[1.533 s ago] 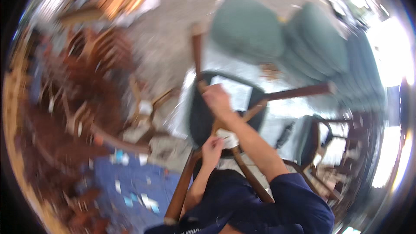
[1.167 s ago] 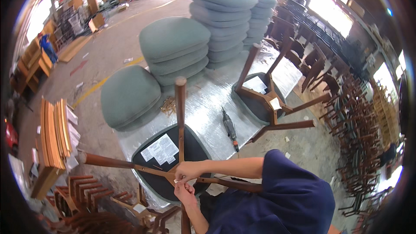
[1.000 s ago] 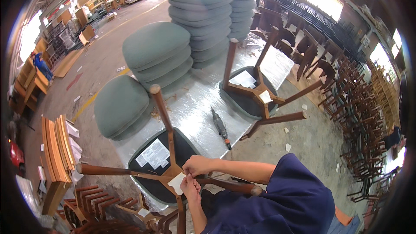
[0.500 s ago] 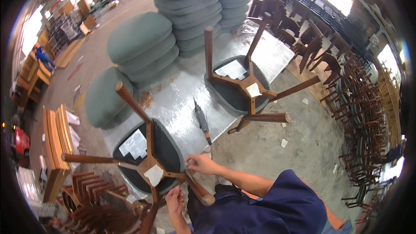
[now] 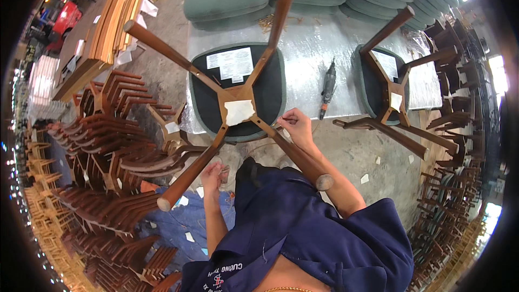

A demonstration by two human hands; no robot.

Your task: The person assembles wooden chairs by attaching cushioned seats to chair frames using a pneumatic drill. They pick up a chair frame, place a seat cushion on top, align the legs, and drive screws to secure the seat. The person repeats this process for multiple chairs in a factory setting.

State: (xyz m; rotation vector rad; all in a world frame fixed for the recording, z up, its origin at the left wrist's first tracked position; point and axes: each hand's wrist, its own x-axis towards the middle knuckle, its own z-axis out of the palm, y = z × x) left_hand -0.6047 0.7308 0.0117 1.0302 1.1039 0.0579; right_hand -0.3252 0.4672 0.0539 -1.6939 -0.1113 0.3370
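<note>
Left grip (image 5: 213, 177) half-curled, right grip (image 5: 295, 125) pinched, contents unclear; upturned, brown-legged, black-bottomed chair (image 5: 233, 95) at right grip's ten o'clock.

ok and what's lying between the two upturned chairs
In the head view, a dark, orange-ended tool lies between the left chair and the right chair, on shiny sheeting.

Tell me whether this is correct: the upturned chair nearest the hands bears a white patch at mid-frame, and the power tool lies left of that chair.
Not quite: the head view shows the power tool lying right of that upturned chair; its white patch is at mid-frame.
</note>
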